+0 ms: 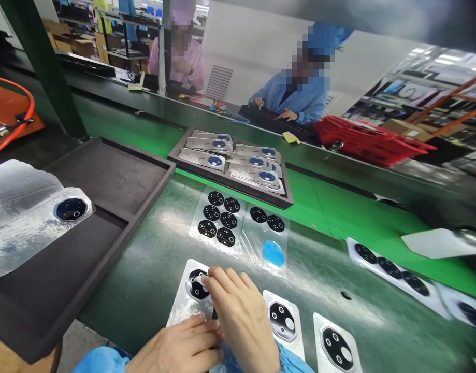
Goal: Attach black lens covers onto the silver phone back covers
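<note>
Noted panel (181,305) under both hands, bench (144,280) crowded around

Found right hand (241,316) bent over the panel, fingertips at its black octagon (195,291) and meeting a pale piece (201,281) there; cannot tell whether pinching or merely touching. Found left hand (185,344) unclenched, fingers laid across the panel's lower part. Recorded as obstructing the view: left hand over that lower part, right hand over the right edge.

Observed just right of the right hand a second panel (294,326), partly hidden behind it; farther right, a third panel (336,344). Saw beyond the fingers a sheet (219,223) bearing six octagons, adjoined by another sheet (257,241) with two octagons and a blue patch (274,254). Logged left of the left hand a dark tray (144,204), with a large silvery panel (31,223) over it. Noted beyond the sheets a far tray (286,201) of stacked panels (245,168). Recorded well right of the right hand a strip (403,277) with octagons, near a white blade (435,243). Saw past the bench a person in pink (183,67), a person in blue (307,101) and a red stack (370,140).
</note>
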Demonstrator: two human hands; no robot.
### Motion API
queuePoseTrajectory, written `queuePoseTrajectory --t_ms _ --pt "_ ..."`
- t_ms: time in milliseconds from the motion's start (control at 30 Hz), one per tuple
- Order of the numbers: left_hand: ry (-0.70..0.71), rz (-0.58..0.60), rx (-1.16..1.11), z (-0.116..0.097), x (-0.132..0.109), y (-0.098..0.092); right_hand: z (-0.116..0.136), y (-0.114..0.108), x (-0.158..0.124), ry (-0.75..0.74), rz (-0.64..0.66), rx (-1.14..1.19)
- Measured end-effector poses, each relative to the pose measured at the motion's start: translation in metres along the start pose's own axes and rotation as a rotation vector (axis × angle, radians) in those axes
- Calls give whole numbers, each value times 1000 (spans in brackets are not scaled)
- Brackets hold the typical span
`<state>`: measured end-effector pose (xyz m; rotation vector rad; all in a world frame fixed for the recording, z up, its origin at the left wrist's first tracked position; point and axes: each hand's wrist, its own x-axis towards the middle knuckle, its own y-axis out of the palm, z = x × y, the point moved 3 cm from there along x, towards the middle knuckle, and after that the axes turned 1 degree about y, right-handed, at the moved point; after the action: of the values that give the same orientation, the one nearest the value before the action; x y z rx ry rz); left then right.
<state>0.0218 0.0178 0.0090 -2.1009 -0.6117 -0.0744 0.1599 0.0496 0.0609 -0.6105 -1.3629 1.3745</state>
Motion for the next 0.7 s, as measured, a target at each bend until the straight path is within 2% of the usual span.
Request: queuePoseTrajectory --t_ms 300,533,700 --pt "14 67 14 0 2 -6 11 -3 5 -96 -16 -90" --pt "-18 9 -31 -1 3 -2 13 -1 3 -97 -24 -141" --pt "2 27 3 0 1 -2 11 -1 3 -84 -21 -129"
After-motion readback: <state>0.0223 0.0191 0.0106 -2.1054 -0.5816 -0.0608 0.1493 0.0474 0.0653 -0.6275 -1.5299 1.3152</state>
